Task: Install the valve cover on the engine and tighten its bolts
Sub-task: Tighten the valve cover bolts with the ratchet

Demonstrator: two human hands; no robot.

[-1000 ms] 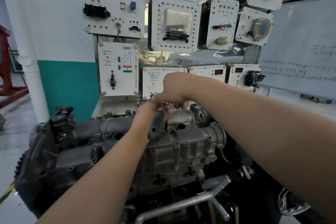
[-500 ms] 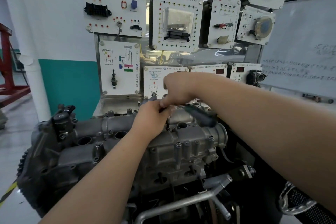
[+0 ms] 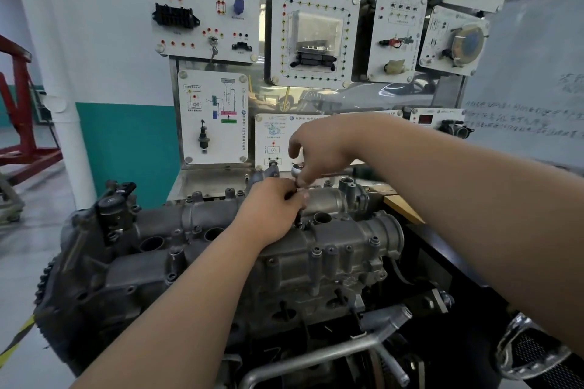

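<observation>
Ratchet (image 3: 296, 171) swung right behind your arm; right hand (image 3: 319, 151) pinches its head, left hand (image 3: 275, 202) grips extension (image 3: 298, 220). Tightening valve cover (image 3: 331, 230); reset stroke next.

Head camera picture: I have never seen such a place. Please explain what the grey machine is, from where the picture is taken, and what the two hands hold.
The camera sits on the person's head and looks forward and down, so you see both bare arms. The grey block is a car engine; its upper part is the valve cover, held down by bolts. The right hand pinches the silver head of a ratchet wrench, a bolt-turning tool. The left hand grips the wrench's dark shaft, which reaches down to the cover. Behind stand white training panels with electrical parts.
</observation>
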